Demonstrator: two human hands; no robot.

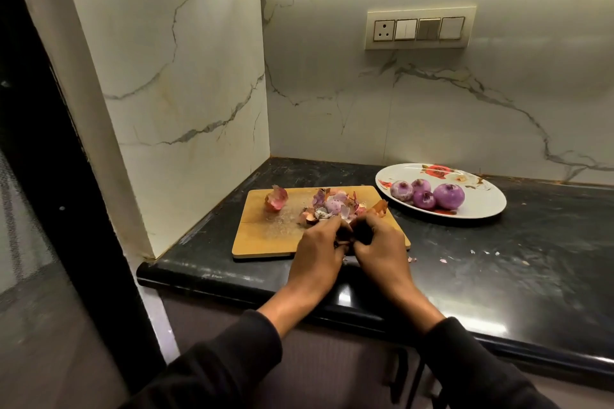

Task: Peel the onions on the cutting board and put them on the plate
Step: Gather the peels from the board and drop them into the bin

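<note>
A wooden cutting board [265, 236] lies on the black counter. Over its near right part, my left hand [319, 251] and my right hand [382, 251] together grip a brown-skinned onion [345, 234], which they mostly hide. A heap of loose skins [327, 204] lies just beyond my fingers, with one pale purple onion [333, 205] among them. A single curled skin [276, 198] sits at the board's far left. To the right stands a white flowered plate [478, 206] with several peeled purple onions [448, 196].
The black stone counter [531, 259] carries small skin scraps [485, 253] right of the board. A marble pillar [186, 109] rises close on the left and a marble wall with a switch panel [419, 28] stands behind. The counter's front edge runs under my wrists.
</note>
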